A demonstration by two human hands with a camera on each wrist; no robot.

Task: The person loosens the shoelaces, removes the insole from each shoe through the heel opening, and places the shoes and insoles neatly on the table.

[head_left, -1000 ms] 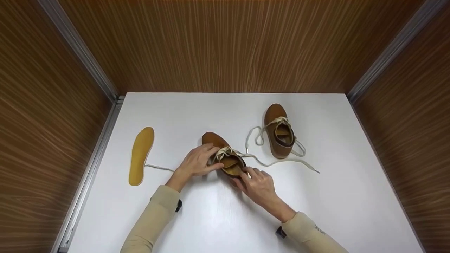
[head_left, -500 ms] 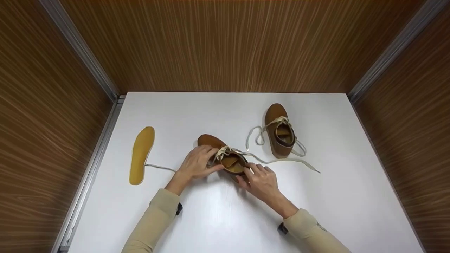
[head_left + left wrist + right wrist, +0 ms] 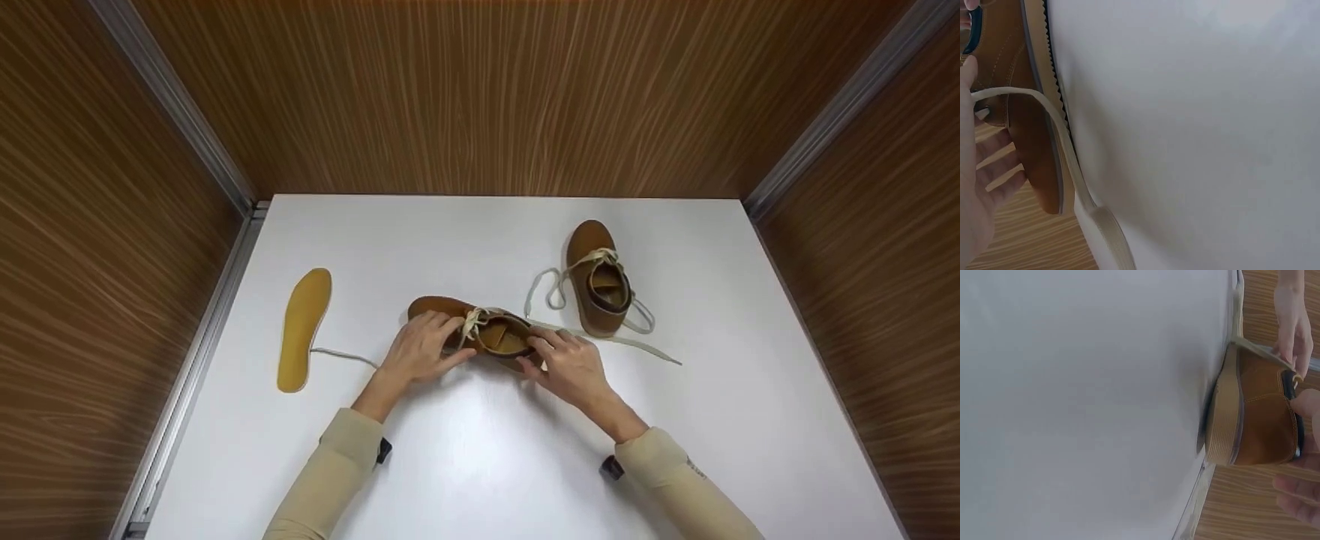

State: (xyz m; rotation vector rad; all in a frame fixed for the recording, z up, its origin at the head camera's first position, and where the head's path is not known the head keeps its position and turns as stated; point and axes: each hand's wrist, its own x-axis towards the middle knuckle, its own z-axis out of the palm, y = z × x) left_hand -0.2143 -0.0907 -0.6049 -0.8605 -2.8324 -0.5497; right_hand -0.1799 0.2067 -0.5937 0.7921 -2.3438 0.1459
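Note:
A brown leather shoe (image 3: pixel 439 305) lies on the white table in the head view, toe to the left, opening upward. My left hand (image 3: pixel 420 349) holds its front part beside the tied cream lace (image 3: pixel 474 321), fingers over the far side and thumb on the near side. At the heel, my right hand (image 3: pixel 571 366) pinches the collar between thumb and fingers. The left wrist view shows the shoe's side (image 3: pixel 1033 140) and a loose lace running down to the table. In the right wrist view the heel (image 3: pixel 1266 422) and its ridged sole face the camera.
Behind and to the right stands a second brown shoe (image 3: pixel 592 240) with trailing laces. A yellow insole (image 3: pixel 304 330) lies at the left, a lace end (image 3: pixel 341 355) reaching its edge. Wood-grain panels (image 3: pixel 480 97) border the white table (image 3: pixel 480 480).
The held shoe has turned anticlockwise, its toe swinging left and its heel right. My right hand has moved right and slightly up with the heel; the left hand stays nearly in place.

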